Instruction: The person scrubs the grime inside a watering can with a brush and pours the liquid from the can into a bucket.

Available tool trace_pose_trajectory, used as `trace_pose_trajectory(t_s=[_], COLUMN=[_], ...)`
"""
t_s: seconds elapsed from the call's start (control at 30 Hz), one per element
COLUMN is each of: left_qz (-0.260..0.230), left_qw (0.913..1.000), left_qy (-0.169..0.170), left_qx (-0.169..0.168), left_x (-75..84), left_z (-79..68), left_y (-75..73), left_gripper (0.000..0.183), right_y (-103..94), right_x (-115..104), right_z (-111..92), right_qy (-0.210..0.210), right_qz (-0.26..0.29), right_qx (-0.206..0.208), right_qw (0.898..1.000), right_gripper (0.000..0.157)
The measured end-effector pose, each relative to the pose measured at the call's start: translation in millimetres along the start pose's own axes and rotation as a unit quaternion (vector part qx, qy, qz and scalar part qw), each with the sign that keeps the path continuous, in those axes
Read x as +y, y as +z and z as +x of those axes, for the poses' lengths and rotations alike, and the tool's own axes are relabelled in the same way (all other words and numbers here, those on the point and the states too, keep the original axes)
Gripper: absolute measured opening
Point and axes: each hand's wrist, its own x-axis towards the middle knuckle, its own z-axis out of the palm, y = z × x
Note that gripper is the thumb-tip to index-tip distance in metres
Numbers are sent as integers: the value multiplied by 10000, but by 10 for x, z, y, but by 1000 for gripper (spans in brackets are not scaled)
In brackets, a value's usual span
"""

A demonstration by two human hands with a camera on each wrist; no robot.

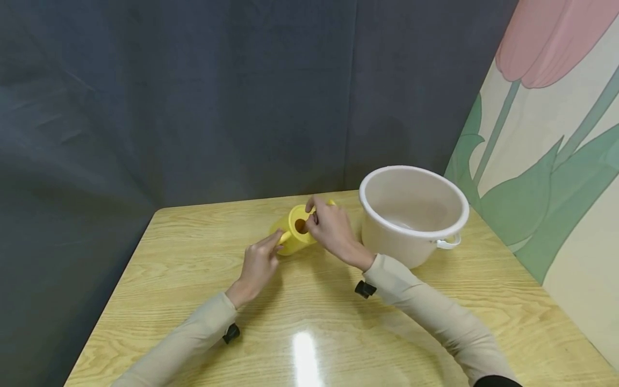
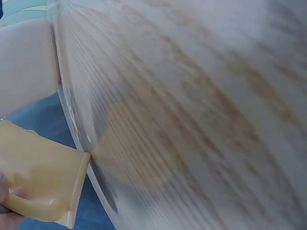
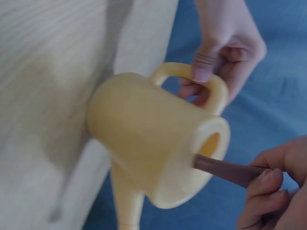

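A small yellow watering can (image 1: pixel 283 222) stands over the far middle of the table, its round opening turned up and toward me. My left hand (image 1: pixel 258 263) grips its looped handle (image 3: pixel 219 93), thumb and fingers wrapped round the loop. From the right, my right hand (image 1: pixel 333 226) holds a slim brown stick-like handle (image 3: pixel 225 171) above the opening. The stick's front end reaches into the can's mouth, so its tip is hidden and its kind does not show. In the right wrist view the spout (image 3: pixel 125 196) points away from the handle side.
A large white bucket (image 1: pixel 394 248) with a white side handle (image 1: pixel 450 243) stands just right of my right hand. The wooden table (image 1: pixel 193 279) ends at a dark curtain (image 1: pixel 242 107) behind. A wall painted with tulips (image 1: pixel 556 177) borders its right side.
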Motion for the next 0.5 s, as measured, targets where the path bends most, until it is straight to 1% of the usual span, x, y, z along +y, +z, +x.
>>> trace_pose_trajectory(t_s=[0.13,0.27,0.37,0.5], left_qz=[15,-31,-31,-17], left_qw=[10000,9999,9999,10000], left_qy=[-21,-107,-121,-49], left_qx=[-27,-104,-105,-46], left_x=[6,17,13,3], left_z=[1,-2,-4,5], left_y=[-5,-13,-11,-6], left_gripper=[44,47,47,45], right_y=[98,149,123,17], right_x=[62,90,85,46], right_z=[-20,-18,-3,38], right_qy=[138,172,91,-83], right_qz=[-39,-37,-21,-57], right_qx=[-181,-207,-209,-190], right_qw=[9997,9996,9997,9998], right_gripper=[12,11,11,11])
